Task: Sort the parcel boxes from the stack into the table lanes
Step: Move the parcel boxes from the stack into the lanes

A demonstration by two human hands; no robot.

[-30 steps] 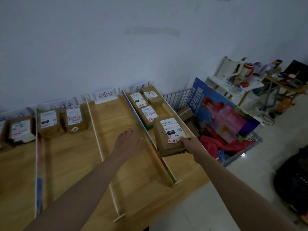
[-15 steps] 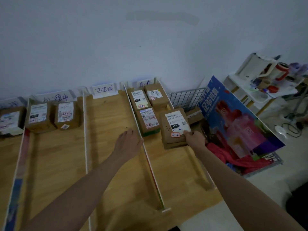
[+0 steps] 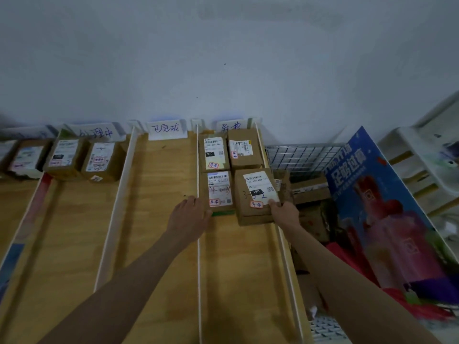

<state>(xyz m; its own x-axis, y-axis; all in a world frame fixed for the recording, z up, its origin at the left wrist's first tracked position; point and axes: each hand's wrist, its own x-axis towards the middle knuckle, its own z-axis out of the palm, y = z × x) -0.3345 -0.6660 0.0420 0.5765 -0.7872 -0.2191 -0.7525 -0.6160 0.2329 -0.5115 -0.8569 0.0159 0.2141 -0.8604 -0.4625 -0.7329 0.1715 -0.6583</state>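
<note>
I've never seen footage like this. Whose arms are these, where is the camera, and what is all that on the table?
No machine here: a person wears a camera on the head, looking down at their own arms. The wooden table is split by white strips into lanes, each with a handwritten sign at the wall. Taped cardboard parcels sit at the far ends. The right hand grips the near edge of a labelled parcel in the rightmost lane. The left hand rests open beside that lane's divider. A wire basket stands to the right.
</note>
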